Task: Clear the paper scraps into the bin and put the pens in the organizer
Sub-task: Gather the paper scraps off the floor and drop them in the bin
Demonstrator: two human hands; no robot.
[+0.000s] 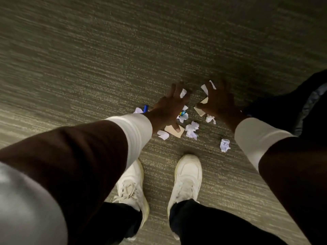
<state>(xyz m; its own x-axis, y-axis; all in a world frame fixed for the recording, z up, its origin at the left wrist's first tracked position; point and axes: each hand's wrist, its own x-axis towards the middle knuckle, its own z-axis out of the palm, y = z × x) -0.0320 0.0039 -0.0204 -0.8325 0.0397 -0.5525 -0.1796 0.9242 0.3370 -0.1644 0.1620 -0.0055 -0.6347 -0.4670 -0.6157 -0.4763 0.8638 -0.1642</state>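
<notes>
Down on the carpet, a small pile of paper scraps is seen, just past the toes of two white shoes. The left hand is laid over the left part of the pile, with its fingers spread out flat and pointed away from the person. One white scrap is seen between those fingers, and the thumb is pressed on a tan piece of card. The right hand is spread the same way over the right part of the pile. White strips are seen by its fingers and a second tan piece is touched by its thumb. Nothing is gripped by either hand; both are open and flat.

A blue pen is seen just left of the left wrist. Only a short end of it is shown, so its full length cannot be told, but that end is pointed away from the person, nearly straight up in the view. Something blue and yellow is tucked under the left palm; what it is cannot be told.

One crumpled white ball is set apart from the pile, near the right sleeve.

The carpet is grey-green with thin pale lines run across it. The room is dim. A dark shape is seen at the right edge.
</notes>
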